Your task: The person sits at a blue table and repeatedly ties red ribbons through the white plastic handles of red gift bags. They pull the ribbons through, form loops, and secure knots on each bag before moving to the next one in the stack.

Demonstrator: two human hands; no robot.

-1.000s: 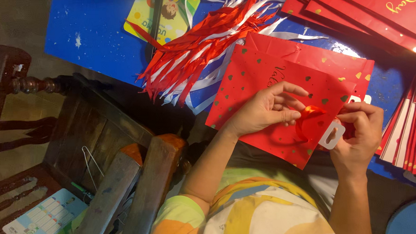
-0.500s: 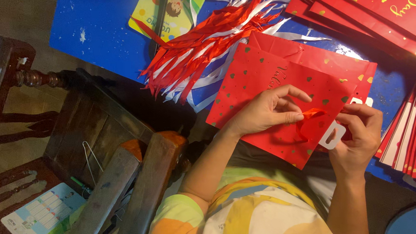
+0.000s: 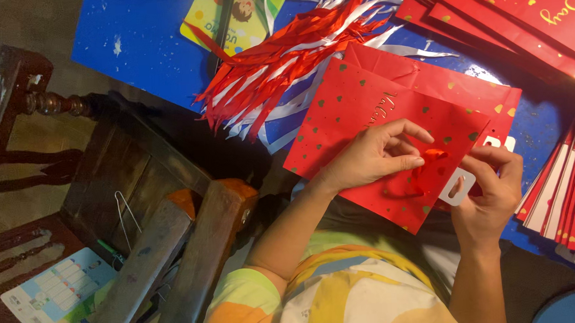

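The left hand (image 3: 371,156) pinches a red ribbon loop (image 3: 433,156) against the red gift bag (image 3: 363,110), the right hand (image 3: 489,194) grips the bag's white handle tab (image 3: 458,187), and the bag lies flat overhanging the blue table's (image 3: 140,51) near edge, beside loose red and white ribbons (image 3: 283,58).
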